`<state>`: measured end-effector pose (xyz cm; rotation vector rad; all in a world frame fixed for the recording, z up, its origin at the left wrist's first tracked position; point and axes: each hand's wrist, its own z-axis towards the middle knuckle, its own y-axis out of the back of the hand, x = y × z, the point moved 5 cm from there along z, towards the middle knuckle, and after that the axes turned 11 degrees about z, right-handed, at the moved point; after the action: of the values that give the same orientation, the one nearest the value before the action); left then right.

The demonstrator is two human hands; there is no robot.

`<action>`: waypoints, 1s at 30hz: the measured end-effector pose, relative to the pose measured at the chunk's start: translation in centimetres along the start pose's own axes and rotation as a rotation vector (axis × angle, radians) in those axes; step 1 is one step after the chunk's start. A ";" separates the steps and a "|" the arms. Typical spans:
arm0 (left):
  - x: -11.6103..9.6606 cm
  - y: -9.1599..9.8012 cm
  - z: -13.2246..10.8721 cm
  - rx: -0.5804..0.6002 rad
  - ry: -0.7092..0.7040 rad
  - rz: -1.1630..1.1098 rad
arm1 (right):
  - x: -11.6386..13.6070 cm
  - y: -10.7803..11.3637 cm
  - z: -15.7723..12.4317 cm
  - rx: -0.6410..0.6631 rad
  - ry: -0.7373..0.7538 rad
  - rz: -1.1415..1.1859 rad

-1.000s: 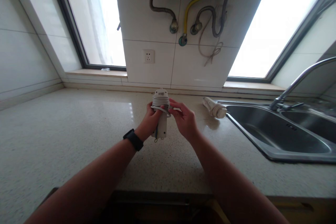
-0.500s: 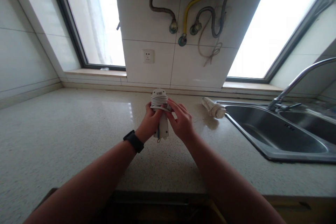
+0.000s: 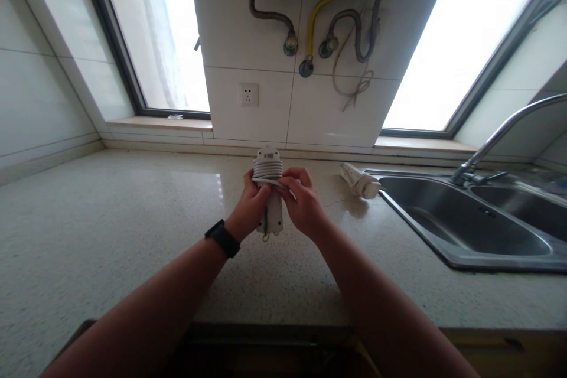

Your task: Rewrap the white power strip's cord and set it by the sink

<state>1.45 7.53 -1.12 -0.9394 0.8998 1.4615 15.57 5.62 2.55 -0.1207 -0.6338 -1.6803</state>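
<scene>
A white power strip (image 3: pixel 270 217) is held upright above the speckled countertop (image 3: pixel 110 224), its white cord (image 3: pixel 267 170) coiled round the upper part. My left hand (image 3: pixel 249 207), with a black watch on the wrist, is closed round the strip's left side. My right hand (image 3: pixel 301 204) is closed on the cord at the strip's right side, fingers curled over a loose strand.
A second white strip with wound cord (image 3: pixel 361 181) lies by the steel sink (image 3: pixel 465 221), with the faucet (image 3: pixel 496 142) at the right. A wall socket (image 3: pixel 248 94) and hoses (image 3: pixel 310 29) are on the tiled wall between two windows.
My right hand has gone across the front of the strip and closed on the cord at its right side, laying the strand across the strip. The left hand keeps its hold.
</scene>
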 end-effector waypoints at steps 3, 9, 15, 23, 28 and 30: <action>-0.2 0.1 -0.1 0.006 -0.017 -0.001 | 0.3 0.1 -0.1 -0.023 -0.027 0.051; -0.7 0.1 -0.3 -0.018 0.000 -0.032 | -0.2 0.5 -0.6 -0.242 -0.097 0.287; 0.4 0.0 -0.1 -0.033 0.093 -0.051 | -1.8 0.0 -0.8 -0.267 -0.149 0.292; 0.9 -0.6 -0.4 0.036 0.189 -0.162 | -1.1 0.4 -0.7 -0.199 -0.040 0.064; 0.6 -0.9 -0.9 0.018 0.239 -0.200 | -0.4 0.2 -0.4 -0.165 0.064 -0.050; 0.9 -1.0 -0.9 0.029 0.237 -0.204 | -0.5 0.0 -0.4 -0.160 0.073 -0.065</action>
<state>2.47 7.17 -2.27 -1.1652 0.9630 1.1773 15.79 5.93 2.00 -0.1537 -0.4529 -1.7893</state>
